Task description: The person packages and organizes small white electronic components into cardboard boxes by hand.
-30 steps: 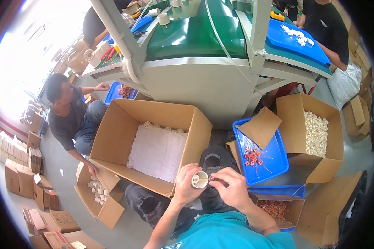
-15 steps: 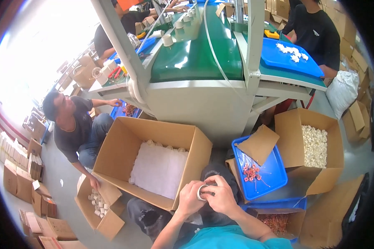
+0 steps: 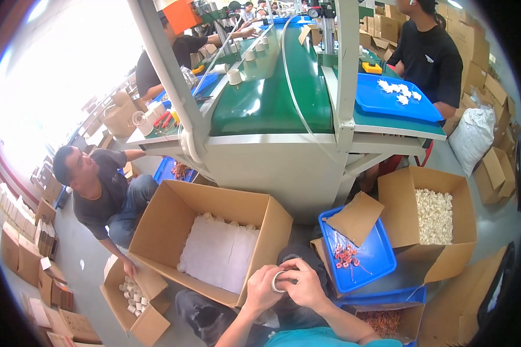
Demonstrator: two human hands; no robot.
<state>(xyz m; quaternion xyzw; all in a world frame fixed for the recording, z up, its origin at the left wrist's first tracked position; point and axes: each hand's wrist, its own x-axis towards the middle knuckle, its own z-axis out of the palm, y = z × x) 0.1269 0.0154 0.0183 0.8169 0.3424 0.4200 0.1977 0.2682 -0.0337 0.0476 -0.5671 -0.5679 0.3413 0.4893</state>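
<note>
Above my lap, both hands meet around a small white hollow cylindrical part point(image 3: 276, 281), its round opening turned toward the right. My left hand point(image 3: 262, 289) wraps its outer side. The fingers of my right hand point(image 3: 304, 284) are bent against the rim and partly into the opening; what the fingertips touch inside is hidden. Just beyond my hands stands a large open carton point(image 3: 156, 231) with a white sheet point(image 3: 217, 251) laid in it, and several pale round parts show along the sheet's far edge.
Right of my knees lies a blue tray point(image 3: 382, 254) with red wired pieces point(image 3: 346, 256) and a cardboard flap. Behind it stands a carton of small white pieces point(image 3: 435, 214). A co-worker point(image 3: 101, 196) crouches at left, one hand at a box of white cylinders point(image 3: 134, 298). Ahead is a green conveyor point(image 3: 272, 104).
The view has tilted up slightly, so the conveyor shows more. My hands stay closed around the white part, which has turned slightly. The crouching co-worker's far arm now reaches toward the table.
</note>
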